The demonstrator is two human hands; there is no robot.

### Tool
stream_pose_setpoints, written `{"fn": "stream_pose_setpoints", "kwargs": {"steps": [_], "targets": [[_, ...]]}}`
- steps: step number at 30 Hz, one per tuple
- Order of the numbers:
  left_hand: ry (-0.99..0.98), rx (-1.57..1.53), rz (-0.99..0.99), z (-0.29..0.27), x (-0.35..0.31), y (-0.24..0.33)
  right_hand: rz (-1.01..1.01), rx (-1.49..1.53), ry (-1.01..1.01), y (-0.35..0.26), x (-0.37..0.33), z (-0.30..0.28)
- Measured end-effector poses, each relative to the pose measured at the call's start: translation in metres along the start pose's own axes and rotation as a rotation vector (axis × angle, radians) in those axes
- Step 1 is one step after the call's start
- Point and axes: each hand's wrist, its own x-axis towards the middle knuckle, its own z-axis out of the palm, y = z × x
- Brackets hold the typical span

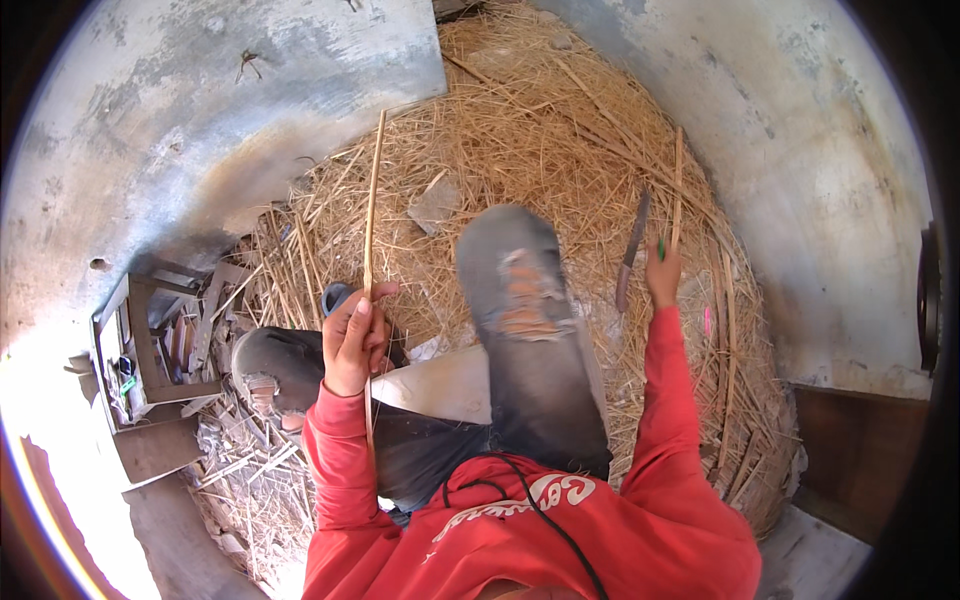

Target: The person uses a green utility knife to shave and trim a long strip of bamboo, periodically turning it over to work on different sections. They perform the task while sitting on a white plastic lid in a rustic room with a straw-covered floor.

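My left hand (356,338) is closed round a long, thin, pale bamboo strip (374,190), pinched between thumb and fingers. The strip stands nearly upright in the view, its near end running down beside my left forearm. Out to the right, my right hand (662,275) is closed at the near end of a second bamboo strip (679,185). A small green thing (660,250) shows at its fingertips; its kind is unclear. Just left of that hand, a knife (634,238) with a dark blade and brown handle lies on the straw-like shavings.
Shavings (540,130) and split strips cover the floor. A flat grey stone piece (434,205) lies beyond my bent knee (510,240). An open wooden box frame (150,345) stands at left. Grey walls (830,180) rise on both sides; a small pink object (708,321) lies at right.
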Motion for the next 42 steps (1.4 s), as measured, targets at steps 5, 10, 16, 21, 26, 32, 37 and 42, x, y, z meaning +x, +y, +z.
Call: {"fn": "stream_pose_setpoints", "kwargs": {"steps": [5, 10, 16, 21, 26, 32, 37, 42], "targets": [[0.017, 0.055, -0.039, 0.003, 0.006, -0.006, 0.175, -0.138, -0.123, 0.095, -0.096, 0.041], [0.074, 0.071, -0.006, 0.002, 0.013, -0.008, 0.178, -0.098, -0.275, 0.102, -0.149, 0.089], [0.156, 0.173, -0.050, 0.009, 0.011, 0.048, 0.285, 0.279, -0.354, -0.002, -0.138, 0.088], [0.179, 0.230, -0.062, -0.013, 0.047, 0.086, -0.380, -0.083, -0.605, -0.004, -0.141, 0.057], [0.316, 0.107, -0.072, -0.035, 0.081, 0.067, -0.166, -0.139, -0.841, 0.030, -0.141, 0.044], [0.481, 0.143, -0.177, -0.085, 0.146, 0.066, 0.150, -0.141, -0.887, 0.029, -0.148, 0.047], [0.497, 0.160, -0.112, -0.116, 0.175, 0.053, 0.148, -0.183, -0.634, 0.034, -0.096, 0.071], [0.340, 0.154, 0.200, -0.087, 0.150, 0.062, 0.461, -0.394, -0.060, 0.092, -0.019, 0.155]]}}
